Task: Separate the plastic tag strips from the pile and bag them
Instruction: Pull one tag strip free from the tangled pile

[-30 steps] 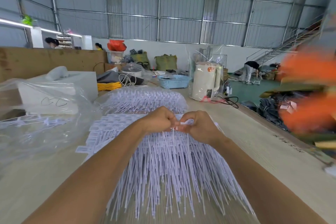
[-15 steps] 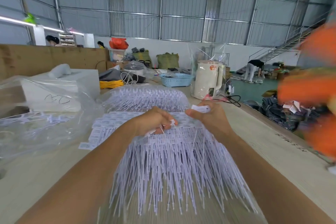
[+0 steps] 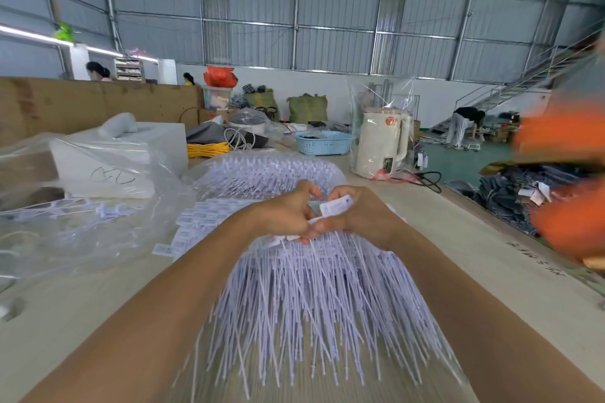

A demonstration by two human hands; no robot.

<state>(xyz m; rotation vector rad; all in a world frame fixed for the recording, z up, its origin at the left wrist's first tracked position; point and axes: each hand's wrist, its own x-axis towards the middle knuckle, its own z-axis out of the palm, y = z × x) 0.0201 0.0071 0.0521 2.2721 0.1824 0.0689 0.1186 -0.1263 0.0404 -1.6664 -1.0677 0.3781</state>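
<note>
A person's two hands meet over a fanned pile of white plastic tag strips (image 3: 314, 298) spread on a pale worktable (image 3: 458, 239). The left hand (image 3: 288, 213) curls its fingers around the label ends of several strips at the top of the pile, while the right hand (image 3: 360, 216) pinches a small white tag (image 3: 335, 206) between thumb and fingers. More strips (image 3: 268, 170) lie just beyond the hands, and others sit inside a clear plastic bag (image 3: 82, 216) to the left. A cream kettle (image 3: 381, 144) and a blue basket (image 3: 322, 142) stand farther back.
</note>
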